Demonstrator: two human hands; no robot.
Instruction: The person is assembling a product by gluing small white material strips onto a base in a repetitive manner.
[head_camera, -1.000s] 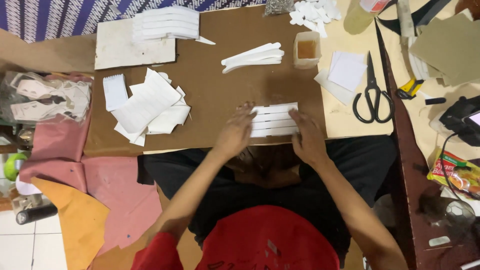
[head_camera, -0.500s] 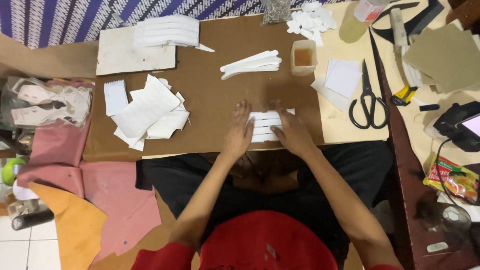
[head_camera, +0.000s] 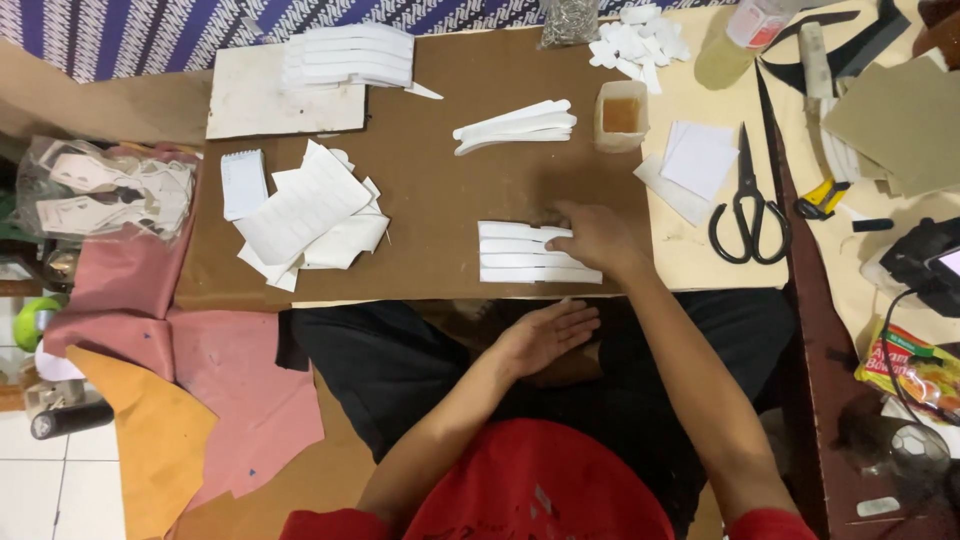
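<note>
– White strips lie stacked in a row on the brown counter, near its front edge. Which way do they run?
– Long axis left to right, one below another. The right hand rests flat on their right ends, fingers spread, gripping nothing.
– And the left hand?
– Open, palm up, empty, off the counter over the lap.

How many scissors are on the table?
1. The black-handled scissors lie on the cream sheet, just beyond the right hand. More could be hidden under the clutter there.
</note>
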